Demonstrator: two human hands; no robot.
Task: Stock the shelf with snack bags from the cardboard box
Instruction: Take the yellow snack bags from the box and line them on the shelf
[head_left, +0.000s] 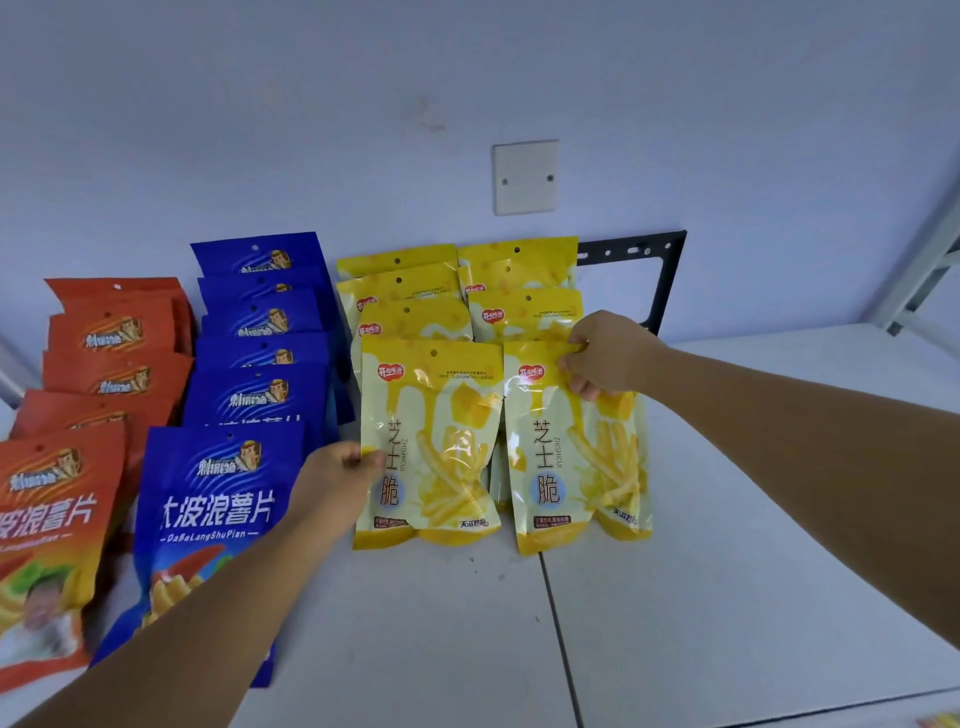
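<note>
My left hand (337, 483) pinches the side edge of the front left yellow bag (431, 441). My right hand (605, 353) grips the top of the front right yellow bag (576, 452). Both bags stand upright on the shelf (727, 519), heading two yellow rows. Blue bags (260, 332) and orange bags (109, 338) are lined up to the left (looks well along). The box is out of view, so I can't tell how many are left.

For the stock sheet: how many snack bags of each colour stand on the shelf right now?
Orange bags: 5
Blue bags: 6
Yellow bags: 8
Total: 19, counted by visible tops; any bag fully hidden behind another is not counted.
</note>
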